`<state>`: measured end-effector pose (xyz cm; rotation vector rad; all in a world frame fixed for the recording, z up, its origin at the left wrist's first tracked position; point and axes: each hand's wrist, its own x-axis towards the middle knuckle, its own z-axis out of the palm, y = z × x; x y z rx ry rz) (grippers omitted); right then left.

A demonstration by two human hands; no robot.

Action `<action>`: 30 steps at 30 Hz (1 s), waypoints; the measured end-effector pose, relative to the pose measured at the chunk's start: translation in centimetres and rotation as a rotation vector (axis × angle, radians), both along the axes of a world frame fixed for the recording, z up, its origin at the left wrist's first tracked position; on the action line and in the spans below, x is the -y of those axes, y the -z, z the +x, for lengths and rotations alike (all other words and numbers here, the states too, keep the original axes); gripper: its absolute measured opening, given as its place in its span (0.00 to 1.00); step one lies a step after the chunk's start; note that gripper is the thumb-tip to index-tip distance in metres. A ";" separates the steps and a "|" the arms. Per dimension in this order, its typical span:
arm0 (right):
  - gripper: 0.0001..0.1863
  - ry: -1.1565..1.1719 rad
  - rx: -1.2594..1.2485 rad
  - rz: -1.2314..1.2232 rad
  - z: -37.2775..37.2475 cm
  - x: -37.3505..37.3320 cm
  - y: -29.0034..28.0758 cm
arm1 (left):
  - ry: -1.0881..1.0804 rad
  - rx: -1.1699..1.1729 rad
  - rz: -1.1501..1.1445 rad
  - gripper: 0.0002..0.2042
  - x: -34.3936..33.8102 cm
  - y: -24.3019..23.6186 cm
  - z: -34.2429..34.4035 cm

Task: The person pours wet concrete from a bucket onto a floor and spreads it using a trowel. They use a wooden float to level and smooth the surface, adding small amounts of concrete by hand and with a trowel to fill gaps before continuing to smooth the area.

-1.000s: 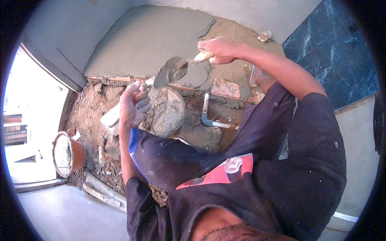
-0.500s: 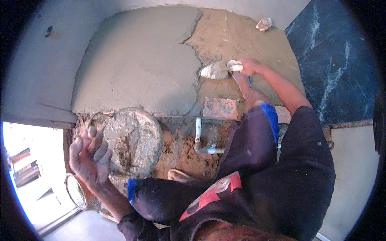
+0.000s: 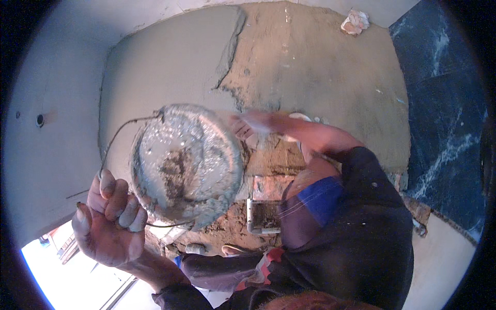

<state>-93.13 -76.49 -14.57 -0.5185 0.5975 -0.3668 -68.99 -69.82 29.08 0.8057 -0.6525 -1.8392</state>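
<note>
"Our left hand curls round the wire handle of the bucket, left of centre in the frame. And our right hand?"

"Apart, blurred by the bucket's right side; we can't tell if it grips. We'd best steady that side so the wet mix won't slop."

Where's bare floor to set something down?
Brown floor, bordered by grey mortar, pale crumpled lump and blue marbled panel. Crowded at centre and lower left: bucket, left hand gripping its wire handle, blurred right hand beside the rim.
</note>
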 end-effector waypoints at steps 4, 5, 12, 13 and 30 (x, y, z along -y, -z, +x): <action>0.28 0.046 0.299 0.453 4.4 0.1 0.3 | 0.083 -0.055 -0.059 0.18 6.7 -0.6 -5.2; 0.28 0.092 0.302 0.476 3.2 0.9 0.2 | 0.086 -0.044 -0.070 0.17 8.3 -0.1 -6.6; 0.29 0.397 0.277 0.456 -10.8 9.6 -1.8 | 0.029 0.108 -0.019 0.17 20.4 4.8 -15.7; 0.29 0.461 0.253 0.430 -13.9 11.1 -2.2 | 0.025 0.223 -0.008 0.16 22.1 6.4 -17.0; 0.30 1.008 -0.971 -0.479 -29.4 30.4 -8.3 | -0.219 0.609 0.080 0.10 37.3 34.4 -25.8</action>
